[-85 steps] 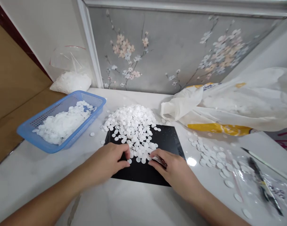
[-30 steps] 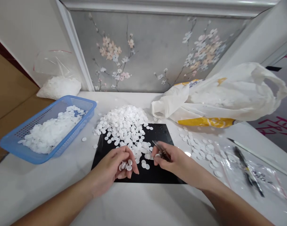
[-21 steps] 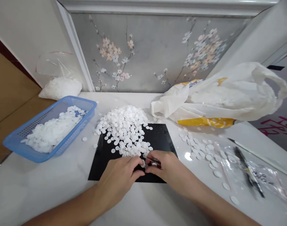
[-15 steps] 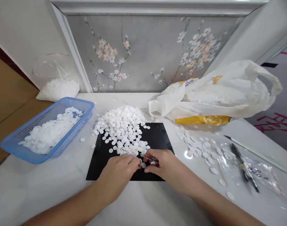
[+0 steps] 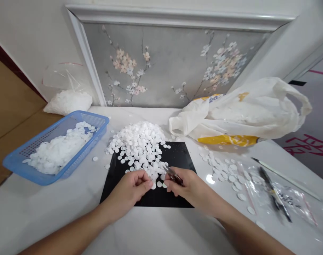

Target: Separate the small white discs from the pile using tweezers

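Note:
Between the thumb and forefinger of my left hand (image 5: 129,187) is a thin white disc (image 5: 153,186), held at the front of the pile. My right hand (image 5: 186,184) is closed around small scissors (image 5: 173,174) with two pointed metal tips and a dark handle. Their tips point up and left over the discs, apart from the one in my left hand. A heap of white discs (image 5: 140,141) spreads over the back of a black sheet (image 5: 177,159). Two loose discs lie on the sheet between my hands.
At the left stands a blue basket (image 5: 11,163) part-filled with white discs, with a clear bag of white pieces (image 5: 68,101) behind it. A white plastic bag (image 5: 238,117) lies back right. Scattered discs, a black pen (image 5: 274,193), a white stick (image 5: 286,177) and zip bags (image 5: 296,203) lie right.
My hands have moved apart a little. My left hand has turned so that the pinched disc shows, and the scissors' tips have lifted up and away from it. The view has shifted slightly.

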Available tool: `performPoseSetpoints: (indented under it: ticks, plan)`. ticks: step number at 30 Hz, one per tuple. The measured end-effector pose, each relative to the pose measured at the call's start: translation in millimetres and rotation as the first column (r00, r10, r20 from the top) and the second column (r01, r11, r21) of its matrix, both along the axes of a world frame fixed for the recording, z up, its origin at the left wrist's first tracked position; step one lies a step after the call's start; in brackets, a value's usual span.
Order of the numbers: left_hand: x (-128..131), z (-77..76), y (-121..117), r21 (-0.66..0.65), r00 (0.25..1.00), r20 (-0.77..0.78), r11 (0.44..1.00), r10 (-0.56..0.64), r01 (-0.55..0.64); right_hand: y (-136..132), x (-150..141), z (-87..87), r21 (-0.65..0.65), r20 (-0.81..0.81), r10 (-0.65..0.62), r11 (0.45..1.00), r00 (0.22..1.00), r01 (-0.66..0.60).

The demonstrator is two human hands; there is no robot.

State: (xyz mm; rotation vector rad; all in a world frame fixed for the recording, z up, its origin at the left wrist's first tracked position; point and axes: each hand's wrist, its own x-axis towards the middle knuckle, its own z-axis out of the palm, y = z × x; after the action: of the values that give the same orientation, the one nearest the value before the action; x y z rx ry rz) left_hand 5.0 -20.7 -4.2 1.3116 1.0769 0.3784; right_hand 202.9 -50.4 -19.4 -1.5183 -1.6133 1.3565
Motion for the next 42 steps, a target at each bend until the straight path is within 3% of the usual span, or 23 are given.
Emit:
performPoseSetpoints:
  ticks: [2, 4, 10, 15, 20, 23, 26, 30, 34, 38, 42]
  plan:
    - [-0.5, 0.8, 0.7, -0.131, 0.997, 0.076, 0.991, 0.017, -0.007, 0.6, 1.4, 2.7, -0.104, -0.127, -0.007, 0.995, 0.992, -0.006]
    - [-1.6, 2.0, 1.2, -0.226, 0.985, 0.162, 0.974, 0.054, -0.016, 1.1, 1.5, 6.1, -0.122, -0.147, -0.016, 0.992, 0.989, -0.002]
    - [-6.3, 3.4, 2.9, -0.330, 0.923, 0.334, 0.941, 0.191, -0.076, -2.6, -5.7, 2.8, 0.049, 0.082, 0.008, 0.999, 0.997, -0.013]
    - [-7.2, 1.2, 5.7, -0.329, 0.922, 0.317, 0.937, 0.224, -0.115, -6.2, -8.8, -2.9, 0.128, 0.182, 0.018, 0.991, 0.983, -0.042]
    - [-5.4, -0.7, 3.7, -0.221, 0.984, 0.143, 0.972, 0.109, -0.076, -5.7, -9.1, -5.4, 0.284, 0.337, 0.046, 0.947, 0.940, -0.148]
    - [-3.9, -2.3, 1.9, -0.108, 0.995, 0.091, 0.993, 0.048, -0.038, -4.8, -11.3, -7.4, 0.344, 0.334, 0.008, 0.930, 0.943, -0.130]
    - [-3.1, -4.1, -0.1, -0.028, 0.998, 0.058, 1.000, 0.001, 0.001, -3.5, -13.4, -6.3, 0.291, 0.275, -0.080, 0.957, 0.958, -0.003]
    - [-1.5, -5.8, -4.5, -0.114, 0.994, 0.088, 0.991, -0.062, 0.072, -3.8, -16.5, -2.5, 0.154, 0.117, -0.143, 0.980, 0.983, 0.124]
    - [0.2, -6.5, -7.7, -0.273, 0.986, 0.167, 0.962, 0.014, 0.033, -8.3, -20.5, -1.8, 0.170, 0.064, -0.143, 0.977, 0.988, 0.130]
    - [-0.6, -6.1, -7.2, -0.340, 0.973, 0.217, 0.941, 0.074, 0.004, -11.0, -21.7, -0.9, 0.141, 0.041, -0.094, 0.986, 0.995, 0.088]
    - [-1.2, -5.7, -6.4, -0.372, 0.970, 0.220, 0.928, 0.107, -0.018, -8.7, -20.7, 0.9, -0.036, -0.134, -0.134, 0.991, 0.982, 0.130]
